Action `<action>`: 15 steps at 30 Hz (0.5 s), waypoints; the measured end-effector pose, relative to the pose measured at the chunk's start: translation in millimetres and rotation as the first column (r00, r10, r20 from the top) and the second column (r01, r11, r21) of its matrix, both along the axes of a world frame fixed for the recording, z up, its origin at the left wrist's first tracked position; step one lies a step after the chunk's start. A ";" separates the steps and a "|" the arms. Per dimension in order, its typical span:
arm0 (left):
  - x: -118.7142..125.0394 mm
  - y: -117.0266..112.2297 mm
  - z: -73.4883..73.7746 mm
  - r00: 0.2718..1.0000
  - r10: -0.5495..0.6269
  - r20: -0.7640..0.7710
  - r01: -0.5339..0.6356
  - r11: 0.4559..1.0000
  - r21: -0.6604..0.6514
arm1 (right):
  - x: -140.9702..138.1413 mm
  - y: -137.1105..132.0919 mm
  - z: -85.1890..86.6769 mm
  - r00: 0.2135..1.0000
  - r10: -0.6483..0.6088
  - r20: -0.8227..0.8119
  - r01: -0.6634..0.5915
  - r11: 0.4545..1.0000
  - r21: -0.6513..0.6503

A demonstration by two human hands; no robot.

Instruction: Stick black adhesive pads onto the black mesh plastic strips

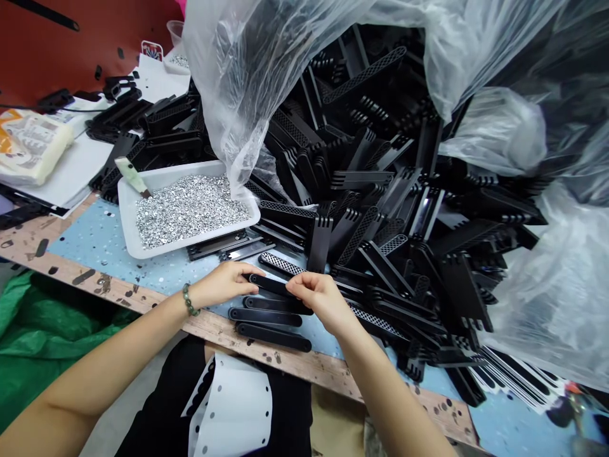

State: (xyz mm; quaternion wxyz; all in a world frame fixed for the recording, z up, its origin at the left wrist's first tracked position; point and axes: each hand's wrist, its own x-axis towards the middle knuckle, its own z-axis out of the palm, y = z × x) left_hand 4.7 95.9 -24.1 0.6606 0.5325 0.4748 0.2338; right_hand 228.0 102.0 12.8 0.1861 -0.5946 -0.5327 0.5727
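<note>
A flat black plastic strip (270, 285) with rounded ends lies between my hands. My left hand (230, 280) pinches its left end between thumb and fingers. My right hand (316, 294) has thumb and forefinger closed at its right end. Just below, toward the table's front edge, several similar black strips (273, 336) lie roughly side by side on the blue mat. Above my hands is a black piece with a mesh-patterned face (280, 263). Whatever the right fingertips cover is hidden.
A white tray (190, 248) full of small silvery metal pieces stands at the left, with a brush (132, 176) in it. A big heap of black plastic parts (352, 209) spills from a clear plastic bag (266, 57). Sheets of white backing paper (238, 400) lie on my lap.
</note>
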 end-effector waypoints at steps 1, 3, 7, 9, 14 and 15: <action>0.0 0.0 -0.7 1.000 0.000 0.000 0.000 1.000 -0.001 | 0.1 0.2 0.0 1.000 0.008 0.007 -0.008 1.000 0.001; -0.3 -0.2 -2.4 1.000 -0.001 -0.002 0.001 1.000 0.003 | -0.2 0.5 -0.3 0.999 0.023 0.023 -0.023 1.000 0.010; -1.1 -0.9 -2.8 1.000 -0.009 -0.019 0.009 1.000 0.022 | -1.8 0.2 0.0 0.995 0.057 0.087 -0.062 0.996 0.064; -1.2 -1.5 -0.9 0.999 -0.014 -0.044 0.016 0.999 0.037 | -3.0 -0.1 1.3 0.990 0.070 0.126 -0.081 0.993 0.085; 3.5 -2.8 2.3 0.999 0.024 -0.037 -0.022 0.999 0.042 | -6.2 -1.0 6.0 0.963 0.093 0.253 -0.127 0.985 0.121; 5.2 -3.0 1.8 0.999 0.045 -0.031 -0.043 0.998 0.039 | -6.5 -1.2 6.8 0.954 0.097 0.284 -0.138 0.982 0.127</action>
